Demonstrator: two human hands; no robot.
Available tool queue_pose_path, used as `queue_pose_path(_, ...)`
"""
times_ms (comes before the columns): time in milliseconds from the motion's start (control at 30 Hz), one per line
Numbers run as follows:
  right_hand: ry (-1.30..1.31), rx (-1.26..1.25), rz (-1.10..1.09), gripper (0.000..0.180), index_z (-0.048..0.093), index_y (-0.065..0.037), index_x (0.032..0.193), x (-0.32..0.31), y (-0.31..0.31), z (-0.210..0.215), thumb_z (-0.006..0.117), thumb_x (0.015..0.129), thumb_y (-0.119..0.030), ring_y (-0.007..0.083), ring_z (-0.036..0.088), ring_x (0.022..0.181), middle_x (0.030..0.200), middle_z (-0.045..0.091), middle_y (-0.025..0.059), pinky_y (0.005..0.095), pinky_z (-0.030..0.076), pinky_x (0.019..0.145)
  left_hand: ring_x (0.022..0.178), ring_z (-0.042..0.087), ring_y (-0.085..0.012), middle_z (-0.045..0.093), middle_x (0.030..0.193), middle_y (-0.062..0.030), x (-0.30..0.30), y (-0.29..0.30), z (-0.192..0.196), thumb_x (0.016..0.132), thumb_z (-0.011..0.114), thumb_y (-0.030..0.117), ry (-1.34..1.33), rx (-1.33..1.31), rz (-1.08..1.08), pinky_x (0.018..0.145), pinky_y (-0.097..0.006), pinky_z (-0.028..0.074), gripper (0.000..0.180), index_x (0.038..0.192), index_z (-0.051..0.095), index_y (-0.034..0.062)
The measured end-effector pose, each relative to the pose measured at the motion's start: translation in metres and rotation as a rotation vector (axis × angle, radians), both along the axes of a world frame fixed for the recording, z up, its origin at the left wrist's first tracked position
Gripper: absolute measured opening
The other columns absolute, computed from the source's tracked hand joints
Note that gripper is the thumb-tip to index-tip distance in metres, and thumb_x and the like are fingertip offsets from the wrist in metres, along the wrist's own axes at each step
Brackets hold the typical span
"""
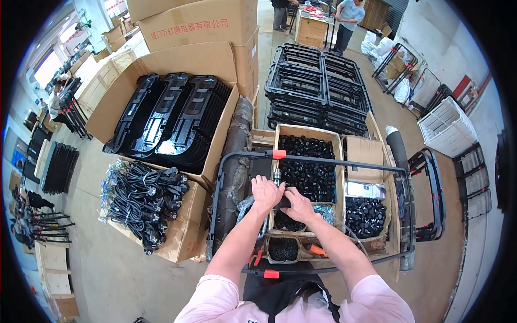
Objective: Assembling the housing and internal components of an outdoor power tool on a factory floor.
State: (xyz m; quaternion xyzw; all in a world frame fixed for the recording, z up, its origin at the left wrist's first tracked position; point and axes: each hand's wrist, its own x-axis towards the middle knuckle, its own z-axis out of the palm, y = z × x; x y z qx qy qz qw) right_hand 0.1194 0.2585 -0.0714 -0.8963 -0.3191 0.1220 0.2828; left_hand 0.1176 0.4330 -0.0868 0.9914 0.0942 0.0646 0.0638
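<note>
In front of me, both hands are closed on a power drill [277, 175] with a silver chuck and a dark body. My left hand [266, 194] grips it near the chuck. Beside and slightly below it, my right hand [299, 204] wraps around the dark body, which the fingers mostly hide. A black tubular frame [344, 162] with rounded corners and red clips [278, 154] surrounds my hands and lies over the workbench. Beneath, a carton [279, 141] holds many small black plastic parts [309, 175]. A smaller box of black screw-like pieces [284, 250] sits nearer to me.
Left stands a large carton [229, 116] of glossy black panels [167, 118], with bundled power cables [148, 202] in front. Stacked black frames [318, 89] lie beyond the bench. Black caps [365, 218] fill a box at right, near an orange-handled tool [318, 250]. A person [350, 19] stands far off.
</note>
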Motion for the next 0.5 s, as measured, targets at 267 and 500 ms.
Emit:
queue_pose_path(267, -0.146, 0.043, 0.007, 0.061, 0.058, -0.004, 0.13, -0.036, -0.007, 0.016, 0.082, 0.076, -0.021, 0.0408, 0.066, 0.113, 0.126, 0.062, 0.0158, 0.05, 0.059, 0.089, 0.111, 0.061, -0.0362, 0.072, 0.109, -0.0202, -0.038, -0.005, 0.014, 0.095, 0.063, 0.06, -0.08, -0.105, 0.029, 0.097, -0.049, 0.046, 0.063, 0.096, 0.079, -0.0013)
queue_pose_path(500, -0.279, 0.166, -0.083, 0.067, 0.058, -0.003, 0.135, -0.145, -0.056, 0.097, 0.083, 0.073, -0.012, 0.04, 0.067, 0.11, 0.124, 0.062, 0.0173, 0.0487, 0.059, 0.089, 0.094, 0.072, -0.0276, 0.075, 0.103, -0.0181, -0.141, -0.063, 0.087, 0.098, 0.071, 0.054, 0.051, -1.271, 0.217, 0.084, -0.042, 0.056, 0.059, 0.114, 0.065, -0.0034)
